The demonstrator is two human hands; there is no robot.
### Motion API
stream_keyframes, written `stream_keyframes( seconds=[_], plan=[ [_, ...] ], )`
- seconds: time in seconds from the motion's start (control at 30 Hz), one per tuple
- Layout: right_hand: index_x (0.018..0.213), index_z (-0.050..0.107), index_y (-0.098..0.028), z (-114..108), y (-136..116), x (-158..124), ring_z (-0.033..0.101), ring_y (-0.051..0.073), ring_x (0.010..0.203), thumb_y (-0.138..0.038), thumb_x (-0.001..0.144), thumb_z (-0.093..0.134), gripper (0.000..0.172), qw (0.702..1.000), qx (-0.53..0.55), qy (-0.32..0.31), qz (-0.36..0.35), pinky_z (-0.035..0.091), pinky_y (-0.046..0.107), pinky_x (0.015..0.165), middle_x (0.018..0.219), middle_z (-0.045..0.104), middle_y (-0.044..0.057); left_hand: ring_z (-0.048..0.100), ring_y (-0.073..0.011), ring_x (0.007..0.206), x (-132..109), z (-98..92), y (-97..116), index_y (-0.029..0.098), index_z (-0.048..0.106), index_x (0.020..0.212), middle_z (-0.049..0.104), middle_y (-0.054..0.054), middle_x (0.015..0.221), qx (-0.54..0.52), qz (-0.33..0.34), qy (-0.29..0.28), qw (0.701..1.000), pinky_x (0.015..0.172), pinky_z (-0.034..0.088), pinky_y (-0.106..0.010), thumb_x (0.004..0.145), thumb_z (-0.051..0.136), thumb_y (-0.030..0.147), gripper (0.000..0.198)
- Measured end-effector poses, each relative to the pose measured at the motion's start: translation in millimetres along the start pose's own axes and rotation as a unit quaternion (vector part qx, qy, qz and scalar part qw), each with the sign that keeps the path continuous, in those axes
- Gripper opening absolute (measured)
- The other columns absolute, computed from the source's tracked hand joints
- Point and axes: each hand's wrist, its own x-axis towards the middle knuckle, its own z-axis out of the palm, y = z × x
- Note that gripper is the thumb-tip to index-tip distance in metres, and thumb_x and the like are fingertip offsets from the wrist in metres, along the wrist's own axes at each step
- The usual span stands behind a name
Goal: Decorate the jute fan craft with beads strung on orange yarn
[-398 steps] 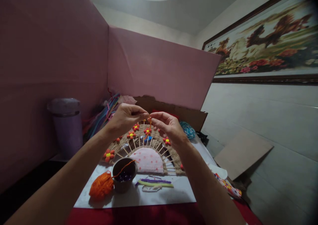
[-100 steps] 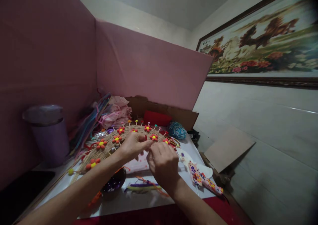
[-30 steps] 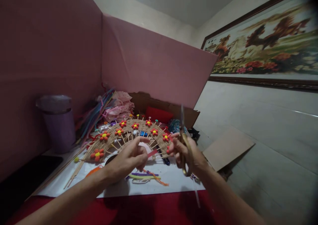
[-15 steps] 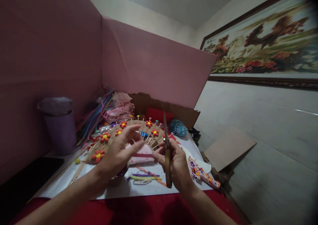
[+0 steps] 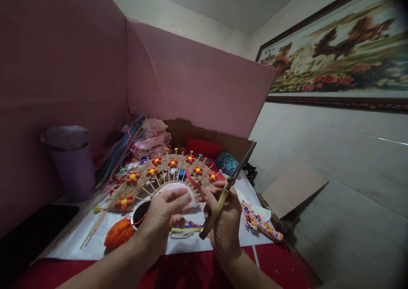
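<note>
My right hand point(image 5: 225, 223) is closed around brass-handled scissors point(image 5: 223, 197), whose blades point up and to the right. My left hand point(image 5: 162, 216) is curled beside it, thumb and fingertips pinched on a thin red strip point(image 5: 191, 182) that curves up between the two hands. Just behind both hands lies a half-round woven jute fan point(image 5: 140, 186) with stick spokes and red-and-yellow flowers. A pink dotted cloth point(image 5: 174, 188) fills the fan's inner arc and is partly hidden by my left hand.
An orange yarn ball point(image 5: 118, 234) and a dark bowl point(image 5: 139, 210) sit left of my hands. A purple lidded container point(image 5: 72, 159), pipe cleaners point(image 5: 126, 148), blue yarn point(image 5: 226, 163), a painted cutout point(image 5: 259, 224) and a cardboard sheet point(image 5: 293, 187) lie around. A pink partition point(image 5: 191, 85) stands behind.
My left hand has gone from spread fingers to a pinch and dropped lower. The scissors have swung from upright to slanting up-right. The red strip has risen off the pink cloth.
</note>
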Motion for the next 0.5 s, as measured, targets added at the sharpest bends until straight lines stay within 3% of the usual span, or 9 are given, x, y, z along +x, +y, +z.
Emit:
stream_keyframes(
  seconds=[0.1, 0.2, 0.33, 0.5],
  plan=[
    [0.086, 0.049, -0.021, 1, 0, 0, 0.063, 0.015, 0.055, -0.030, 0.065, 0.078, 0.037, 1.000, 0.008, 0.010, 0.001, 0.047, 0.023, 0.043, 0.062, 0.060, -0.005, 0.053, -0.0089, 0.056, 3, 2.3, -1, 0.014, 0.068, 0.077, 0.059, -0.001, 0.069, 0.023, 0.025, -0.004, 0.999, 0.041, 0.036, -0.016, 0.061, 0.080, 0.031, 0.026],
    [0.085, 0.049, -0.021, 2, 0, -2, 0.064, 0.016, 0.056, -0.032, 0.065, 0.078, 0.037, 1.000, 0.003, -0.002, 0.009, 0.050, 0.025, 0.047, 0.062, 0.061, -0.005, 0.047, -0.0068, 0.049, 7, 6.8, 1, 0.012, 0.068, 0.071, 0.057, 0.000, 0.062, 0.051, 0.072, -0.002, 0.996, 0.040, 0.033, -0.017, 0.063, 0.077, 0.033, 0.025],
    [0.087, 0.049, -0.021, 2, 3, -6, 0.065, 0.017, 0.060, -0.033, 0.066, 0.078, 0.038, 0.999, -0.004, -0.025, 0.041, 0.052, 0.027, 0.052, 0.065, 0.062, -0.004, 0.046, -0.0063, 0.047, 12, 5.6, 6, 0.012, 0.066, 0.066, 0.057, 0.000, 0.060, 0.086, 0.087, 0.018, 0.992, 0.041, 0.032, -0.018, 0.065, 0.075, 0.034, 0.024],
    [0.085, 0.051, -0.021, -1, 12, -12, 0.059, 0.012, 0.052, -0.030, 0.062, 0.079, 0.037, 0.996, -0.030, -0.055, 0.071, 0.042, 0.019, 0.038, 0.065, 0.059, -0.005, 0.043, -0.0046, 0.042, 15, -3.6, 8, 0.013, 0.066, 0.067, 0.059, 0.000, 0.059, 0.107, 0.098, 0.009, 0.989, 0.040, 0.032, -0.018, 0.068, 0.074, 0.034, 0.022]
  ],
)
